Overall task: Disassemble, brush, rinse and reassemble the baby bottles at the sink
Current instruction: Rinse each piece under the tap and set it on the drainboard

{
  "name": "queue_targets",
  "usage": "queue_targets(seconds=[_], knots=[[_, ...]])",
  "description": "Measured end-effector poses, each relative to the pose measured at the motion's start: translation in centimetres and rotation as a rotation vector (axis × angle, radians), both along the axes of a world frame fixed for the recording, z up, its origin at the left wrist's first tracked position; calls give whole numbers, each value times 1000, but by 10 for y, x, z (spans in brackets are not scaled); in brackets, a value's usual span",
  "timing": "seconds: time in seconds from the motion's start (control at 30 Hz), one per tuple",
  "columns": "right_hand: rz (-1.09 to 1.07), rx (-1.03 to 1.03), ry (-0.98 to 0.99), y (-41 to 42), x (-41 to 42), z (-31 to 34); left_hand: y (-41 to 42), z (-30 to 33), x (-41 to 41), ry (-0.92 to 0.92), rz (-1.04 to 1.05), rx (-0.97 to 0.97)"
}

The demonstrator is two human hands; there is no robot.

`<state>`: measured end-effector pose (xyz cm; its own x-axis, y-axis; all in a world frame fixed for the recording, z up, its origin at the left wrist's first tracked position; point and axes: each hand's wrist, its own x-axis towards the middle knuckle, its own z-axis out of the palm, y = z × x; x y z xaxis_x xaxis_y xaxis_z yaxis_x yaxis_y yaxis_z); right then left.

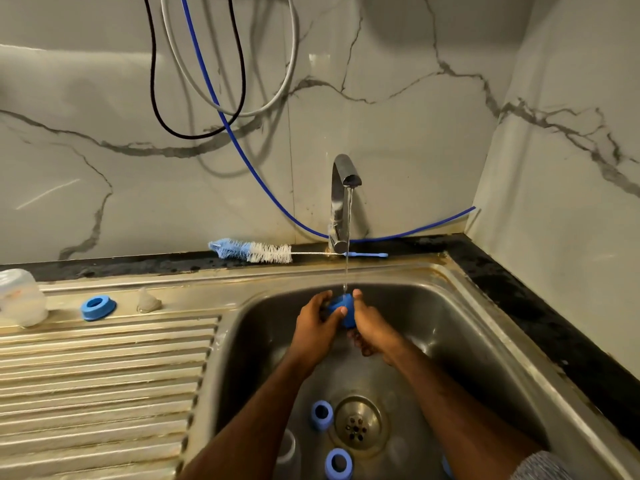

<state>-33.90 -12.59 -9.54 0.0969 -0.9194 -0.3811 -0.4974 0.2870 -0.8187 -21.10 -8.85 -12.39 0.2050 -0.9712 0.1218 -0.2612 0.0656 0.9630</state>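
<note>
Two blue rings lie on the sink floor by the drain. Above them both hands hold a blue bottle cap under the tap stream: left hand fingers curled round it, right hand gripping its other side. On the drainboard another blue ring, a clear nipple, a bottle. Bottle brush lies on the ledge behind.

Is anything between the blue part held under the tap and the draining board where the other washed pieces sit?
Nothing visible. Both hands hold the blue part above the basin; the path left to the draining board crosses only the sink's low rim.
</note>
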Motion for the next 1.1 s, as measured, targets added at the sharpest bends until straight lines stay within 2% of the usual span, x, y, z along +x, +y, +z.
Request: queue_targets(seconds=[0.07, 0.1, 0.17, 0.27, 0.4, 0.47, 0.57, 0.63, 0.7, 0.83, 0.9, 1.03, 1.1], knots=[[92, -295, 169, -9, -2, -6, -1, -1, 2, -33, 46, 0], [135, -388, 168, -12, -4, -6, -1, -1, 2, -61, 60, -13], [232, -434, 109, -13, -9, -6, 0, 1, 4, -112, 76, -26], [372, -455, 179, -11, -14, -6, -3, -1, 9, -175, 44, 6], [301, -535, 211, -9, -15, -13, -3, -2, 11, -24, -46, 87], [254, -532, 234, -8, -12, -15, -6, -5, 12, 13, 12, 91], [365, -367, 316, -8, -10, -18, -10, -8, 16, 23, 186, 113], [374, -344, 400, -8, -11, -22, -9, -6, 17, -12, 231, 120], [309, -399, 444, -11, -13, -22, -10, -5, 16, -67, 224, 130], [400, -355, 441, -11, -13, -13, -8, -7, 12, -175, 175, 148], [381, -411, 485, -11, -14, -12, -7, -7, 12, -196, 166, 157], [433, -375, 472, -11, -14, -14, -5, -5, 12, -228, 166, 158], [369, -428, 444, -12, -14, -13, -4, -5, 12, -245, 144, 157]])
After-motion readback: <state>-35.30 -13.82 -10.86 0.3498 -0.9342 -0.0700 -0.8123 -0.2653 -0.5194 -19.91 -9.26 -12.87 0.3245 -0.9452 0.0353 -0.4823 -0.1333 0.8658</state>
